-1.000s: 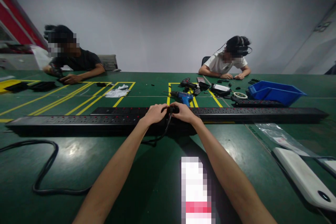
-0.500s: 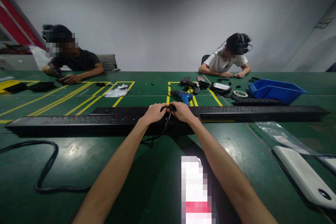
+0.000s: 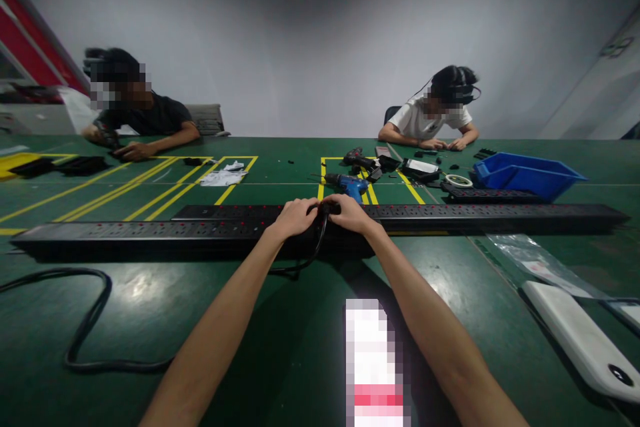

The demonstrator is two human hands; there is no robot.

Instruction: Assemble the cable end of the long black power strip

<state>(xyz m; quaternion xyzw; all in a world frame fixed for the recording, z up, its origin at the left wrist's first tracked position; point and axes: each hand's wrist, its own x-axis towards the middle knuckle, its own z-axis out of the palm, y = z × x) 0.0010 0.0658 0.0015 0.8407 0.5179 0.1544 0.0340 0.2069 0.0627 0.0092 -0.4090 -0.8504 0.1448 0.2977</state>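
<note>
Two long black power strips with red-marked sockets lie across the green table, a nearer one (image 3: pixel 150 233) at the left and a farther one (image 3: pixel 500 213) reaching right. My left hand (image 3: pixel 299 215) and my right hand (image 3: pixel 349 213) meet over the nearer strip's right end. Both have their fingers closed around the end of a black cable (image 3: pixel 320 243), which hangs down toward me and curves left. The fingertips and the cable's end are partly hidden.
Beyond the strips lie a blue drill (image 3: pixel 350 187), another drill (image 3: pixel 357 159), a tape roll (image 3: pixel 459 181) and a blue bin (image 3: pixel 530 175). Nearer are a lit phone (image 3: pixel 373 347), a white device (image 3: pixel 575 340) and a plastic bag (image 3: pixel 540 263). Two people sit opposite.
My fingers have shifted slightly around the cable's end, and my right hand's fingers are bent a little more. Both hands stay at the same place.
</note>
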